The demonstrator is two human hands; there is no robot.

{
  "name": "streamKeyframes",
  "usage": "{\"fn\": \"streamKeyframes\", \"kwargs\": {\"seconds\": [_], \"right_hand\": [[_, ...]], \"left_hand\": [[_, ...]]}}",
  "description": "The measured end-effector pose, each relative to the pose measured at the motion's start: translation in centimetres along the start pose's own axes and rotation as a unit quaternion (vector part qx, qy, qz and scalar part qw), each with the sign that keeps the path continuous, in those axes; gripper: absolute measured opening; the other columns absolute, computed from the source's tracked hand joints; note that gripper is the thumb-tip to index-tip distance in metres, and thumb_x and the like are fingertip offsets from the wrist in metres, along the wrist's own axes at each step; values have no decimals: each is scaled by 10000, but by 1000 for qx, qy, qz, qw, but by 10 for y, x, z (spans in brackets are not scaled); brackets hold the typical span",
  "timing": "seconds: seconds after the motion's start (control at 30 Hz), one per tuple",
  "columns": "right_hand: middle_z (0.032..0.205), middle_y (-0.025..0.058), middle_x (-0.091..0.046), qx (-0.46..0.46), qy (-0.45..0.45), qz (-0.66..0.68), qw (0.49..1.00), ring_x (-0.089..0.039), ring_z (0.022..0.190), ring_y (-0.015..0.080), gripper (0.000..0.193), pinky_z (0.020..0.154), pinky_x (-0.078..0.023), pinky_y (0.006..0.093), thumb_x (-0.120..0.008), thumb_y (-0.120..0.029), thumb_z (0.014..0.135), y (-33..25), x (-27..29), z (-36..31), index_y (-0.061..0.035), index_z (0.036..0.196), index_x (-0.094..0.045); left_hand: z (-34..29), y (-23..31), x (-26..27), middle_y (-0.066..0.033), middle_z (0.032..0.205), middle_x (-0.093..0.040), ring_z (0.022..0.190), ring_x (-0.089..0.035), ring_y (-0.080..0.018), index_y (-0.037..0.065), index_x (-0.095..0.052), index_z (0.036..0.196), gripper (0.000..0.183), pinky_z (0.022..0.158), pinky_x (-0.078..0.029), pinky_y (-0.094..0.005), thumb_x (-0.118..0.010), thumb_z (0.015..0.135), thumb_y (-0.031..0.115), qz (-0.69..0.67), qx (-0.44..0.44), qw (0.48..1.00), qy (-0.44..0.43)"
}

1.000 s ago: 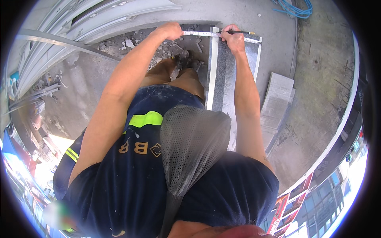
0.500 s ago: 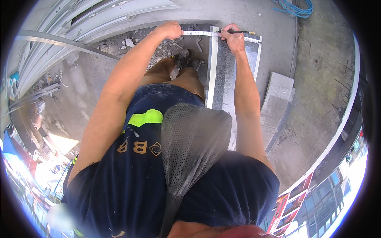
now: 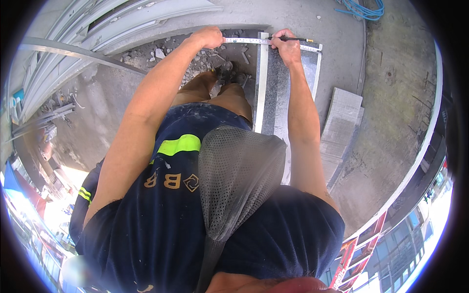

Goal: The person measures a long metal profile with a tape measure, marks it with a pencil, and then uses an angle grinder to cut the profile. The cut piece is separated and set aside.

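A white tape measure [image 3: 246,41] stretches nearly straight across the top end of a long grey panel [image 3: 281,93] with pale edge strips. My left hand [image 3: 209,37] is closed on the tape, left of the panel; whatever else lies inside that fist is hidden. At the panel's end, my right hand [image 3: 287,46] is closed around a slim black pen-like marker [image 3: 300,39], whose light-coloured tip points right. Its fingers rest at the tape by the panel's left pale strip [image 3: 261,78]. The tape's far end lies at the panel's right edge.
Broken rubble [image 3: 159,52] lies around my feet. Long metal profiles [image 3: 63,53] are heaped at the upper left. Flat grey boards [image 3: 342,117] lie right of the panel, a blue cable coil [image 3: 364,10] beyond. A red ladder [image 3: 344,259] stands lower right.
A dark garment with yellow stripes has come further into view at the lower left, beside my left arm. My hands and the tape have hardly moved.
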State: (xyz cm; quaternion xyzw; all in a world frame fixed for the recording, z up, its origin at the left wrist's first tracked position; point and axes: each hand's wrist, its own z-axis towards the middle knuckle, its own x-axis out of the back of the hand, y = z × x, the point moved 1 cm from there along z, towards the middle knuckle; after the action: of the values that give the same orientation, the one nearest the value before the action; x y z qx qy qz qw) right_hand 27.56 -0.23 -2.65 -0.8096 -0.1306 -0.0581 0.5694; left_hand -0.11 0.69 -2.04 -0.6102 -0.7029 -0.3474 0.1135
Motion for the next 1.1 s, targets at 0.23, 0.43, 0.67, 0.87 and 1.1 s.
{"fn": "streamKeyframes", "kwargs": {"seconds": [0.23, 0.43, 0.67, 0.87, 1.1], "right_hand": [[770, 92, -639, -17, 29, 184, 982, -606, 678, 161, 87, 619, -479, 289, -635, 2, 772, -3, 4, -8, -18, 833, -576], [877, 118, -598, 10, 155, 352, 923, -622, 719, 205, 127, 624, -514, 317, -622, 49, 778, -5, 40, -88, -25, 828, -532], [774, 85, -628, -91, 378, 302, 871, -626, 693, 160, 109, 624, -504, 294, -634, -26, 763, 12, 35, -291, -32, 825, -545], [712, 83, -652, -228, 572, 323, 719, -651, 684, 139, 95, 667, -529, 284, -620, -67, 730, 62, -73, -473, -33, 809, -582], [889, 250, -679, -556, 609, 170, 540, -650, 921, 412, 329, 850, -513, 465, -463, -256, 909, 183, -273, -621, -10, 876, -679]], "left_hand": [[7, -7, -6, -152, 796, -664, 812, -625, -321, 56, -698, 778, 392, 776, -471, -409, -513, 922, 370, 2, -41, 999, 27], [2, -13, -2, -158, 863, -679, 832, -632, -309, 71, -708, 829, 392, 768, -481, -398, -492, 937, 380, -28, -61, 998, -1], [-15, 4, -12, 1, 618, -528, 571, -511, -105, 43, -654, 826, 321, 477, -396, -284, -538, 970, 305, -219, -70, 971, -68], [-37, 46, -61, -2, 685, -542, 586, -508, -85, 33, -645, 905, 295, 496, -405, -254, -522, 994, 285, -137, -151, 958, -201], [-106, 114, -169, 28, 685, -513, 593, -455, -62, 47, -643, 926, 256, 524, -361, -246, -509, 993, 255, 27, -298, 887, -351]]}}
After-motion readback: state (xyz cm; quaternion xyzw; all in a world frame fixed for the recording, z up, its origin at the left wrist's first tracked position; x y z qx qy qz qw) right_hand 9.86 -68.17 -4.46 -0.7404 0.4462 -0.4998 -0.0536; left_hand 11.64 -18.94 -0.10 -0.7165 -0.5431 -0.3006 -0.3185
